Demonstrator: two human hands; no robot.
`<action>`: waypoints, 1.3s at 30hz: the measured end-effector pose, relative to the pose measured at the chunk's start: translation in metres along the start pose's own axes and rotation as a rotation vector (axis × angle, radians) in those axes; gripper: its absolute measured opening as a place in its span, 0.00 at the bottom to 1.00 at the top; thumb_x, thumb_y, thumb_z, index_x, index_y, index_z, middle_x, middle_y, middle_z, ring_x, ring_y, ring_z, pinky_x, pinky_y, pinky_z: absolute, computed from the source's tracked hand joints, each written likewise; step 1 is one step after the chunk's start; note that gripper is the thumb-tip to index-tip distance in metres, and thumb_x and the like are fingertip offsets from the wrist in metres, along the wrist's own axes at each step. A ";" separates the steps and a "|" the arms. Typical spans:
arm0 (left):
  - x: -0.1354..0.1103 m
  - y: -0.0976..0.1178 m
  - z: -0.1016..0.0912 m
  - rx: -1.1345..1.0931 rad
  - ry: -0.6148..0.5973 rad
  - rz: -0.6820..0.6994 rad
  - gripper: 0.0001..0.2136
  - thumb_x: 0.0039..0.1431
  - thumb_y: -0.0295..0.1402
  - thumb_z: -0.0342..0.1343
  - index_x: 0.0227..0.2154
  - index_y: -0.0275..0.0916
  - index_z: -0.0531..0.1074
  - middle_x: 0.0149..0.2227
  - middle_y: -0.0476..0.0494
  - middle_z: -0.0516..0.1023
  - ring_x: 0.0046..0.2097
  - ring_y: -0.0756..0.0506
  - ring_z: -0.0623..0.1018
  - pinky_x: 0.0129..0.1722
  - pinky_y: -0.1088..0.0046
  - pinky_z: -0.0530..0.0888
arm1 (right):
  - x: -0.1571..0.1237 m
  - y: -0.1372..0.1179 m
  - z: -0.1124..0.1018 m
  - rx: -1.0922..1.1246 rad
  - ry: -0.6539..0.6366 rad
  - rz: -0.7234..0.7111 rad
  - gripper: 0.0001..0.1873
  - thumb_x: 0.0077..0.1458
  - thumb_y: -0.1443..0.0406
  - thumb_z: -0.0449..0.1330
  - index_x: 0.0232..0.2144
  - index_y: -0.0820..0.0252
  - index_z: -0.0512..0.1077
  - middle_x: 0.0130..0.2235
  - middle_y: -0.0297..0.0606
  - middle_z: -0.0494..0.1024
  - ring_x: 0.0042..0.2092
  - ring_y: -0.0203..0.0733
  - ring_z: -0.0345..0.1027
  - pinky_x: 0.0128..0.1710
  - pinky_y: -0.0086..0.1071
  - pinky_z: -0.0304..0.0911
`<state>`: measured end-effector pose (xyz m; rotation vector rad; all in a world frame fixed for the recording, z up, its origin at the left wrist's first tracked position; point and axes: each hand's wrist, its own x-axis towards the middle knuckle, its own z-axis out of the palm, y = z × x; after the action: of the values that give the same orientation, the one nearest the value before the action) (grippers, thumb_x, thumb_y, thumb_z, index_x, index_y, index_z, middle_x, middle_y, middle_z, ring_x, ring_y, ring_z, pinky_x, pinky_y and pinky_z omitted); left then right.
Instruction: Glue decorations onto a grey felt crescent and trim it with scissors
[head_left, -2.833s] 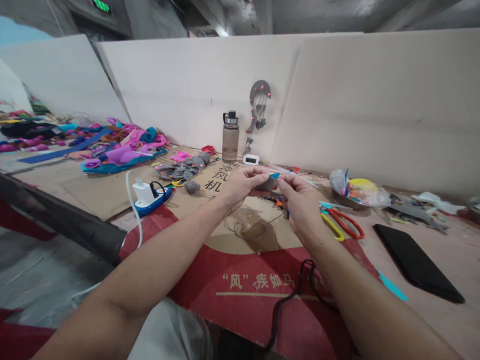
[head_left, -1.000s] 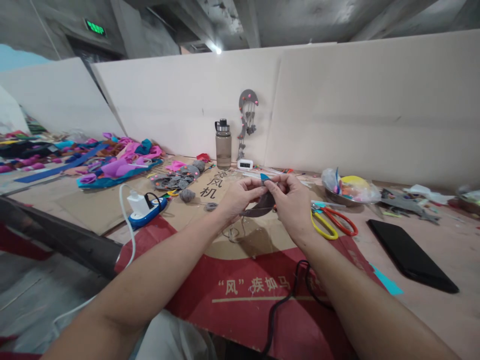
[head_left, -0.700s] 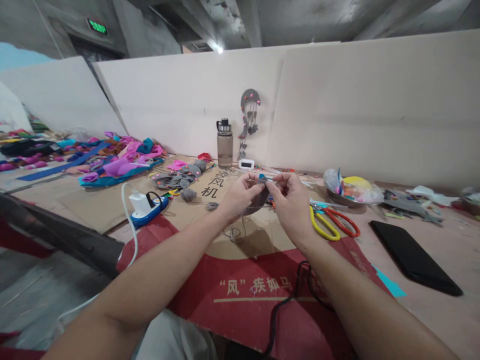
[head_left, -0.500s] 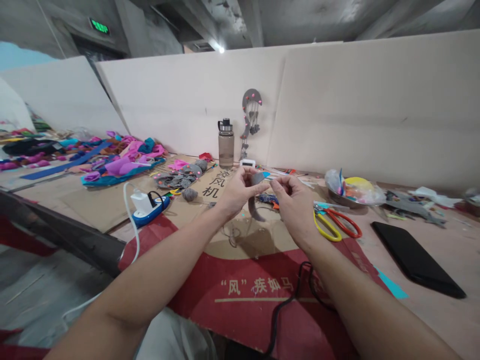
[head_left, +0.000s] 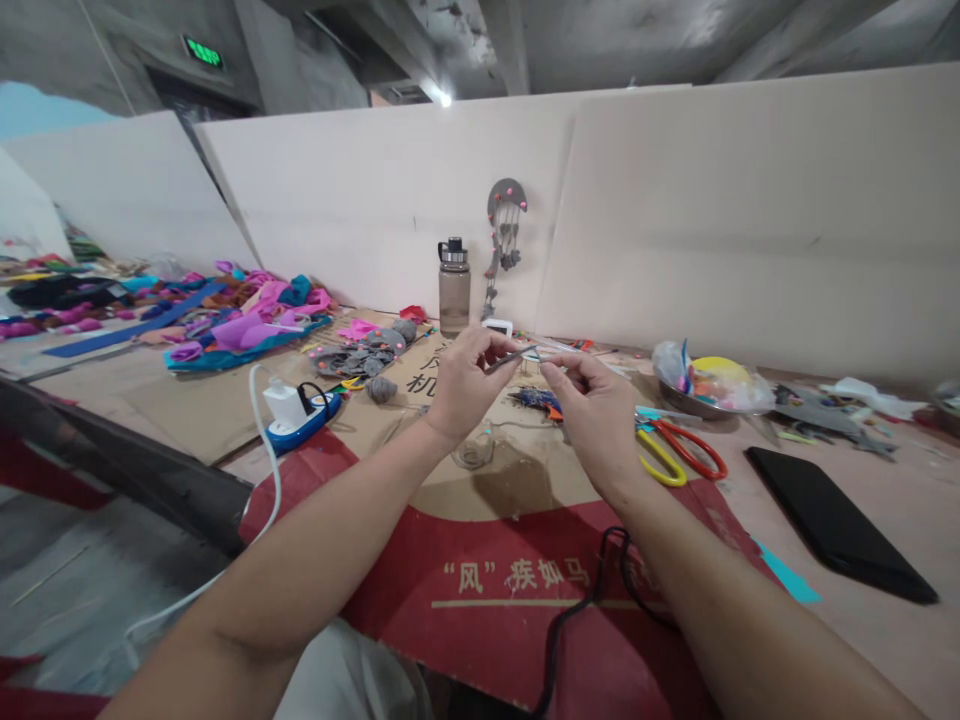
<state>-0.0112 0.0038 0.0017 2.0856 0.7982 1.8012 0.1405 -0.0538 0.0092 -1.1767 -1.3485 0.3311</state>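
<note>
My left hand (head_left: 466,385) is closed in a pinch on a thin grey felt piece (head_left: 513,358), now seen nearly edge-on. A small bluish bit shows at the felt's right end. Close to that end, my right hand (head_left: 592,405) has thumb and forefinger pressed together; whatever is between them is too small to make out. Below the hands, loose grey thread (head_left: 474,450) lies on the cardboard sheet (head_left: 450,500). Scissors with red and yellow handles (head_left: 688,452) lie beside my right wrist.
Left stand a blue power strip (head_left: 304,425) with a white plug, grey felt pieces (head_left: 367,350) and a coloured felt heap (head_left: 255,315). A bottle (head_left: 454,290) and a hanging grey felt moon ornament (head_left: 507,203) are behind. Right: a metal bowl (head_left: 697,402) and a black phone (head_left: 836,525).
The grey felt piece has turned from showing its curved face to lying nearly edge-on. My left hand has rolled over with it, and my right hand stays close beside it.
</note>
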 end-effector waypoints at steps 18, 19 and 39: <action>-0.001 -0.007 -0.007 0.337 0.088 0.540 0.04 0.58 0.24 0.58 0.31 0.39 0.71 0.37 0.44 0.72 0.42 0.48 0.73 0.43 0.68 0.71 | -0.005 0.000 0.011 0.264 -0.103 0.065 0.10 0.54 0.58 0.61 0.29 0.58 0.70 0.25 0.27 0.66 0.26 0.32 0.55 0.28 0.30 0.54; -0.001 -0.008 -0.007 0.345 0.089 0.532 0.04 0.58 0.24 0.58 0.31 0.39 0.71 0.37 0.45 0.72 0.42 0.48 0.73 0.44 0.68 0.71 | -0.006 -0.002 0.010 0.237 -0.082 0.044 0.09 0.55 0.58 0.61 0.29 0.58 0.71 0.25 0.28 0.66 0.27 0.32 0.55 0.28 0.30 0.55; -0.002 -0.002 -0.004 0.369 0.089 0.531 0.08 0.57 0.23 0.58 0.34 0.41 0.66 0.34 0.48 0.74 0.40 0.48 0.73 0.43 0.71 0.70 | -0.015 -0.004 0.007 -0.065 0.023 -0.326 0.05 0.61 0.64 0.59 0.36 0.56 0.76 0.30 0.32 0.73 0.30 0.35 0.62 0.33 0.32 0.59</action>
<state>-0.0157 0.0035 -0.0001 2.6684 0.6811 2.1533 0.1292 -0.0636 0.0023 -0.9890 -1.5124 0.0393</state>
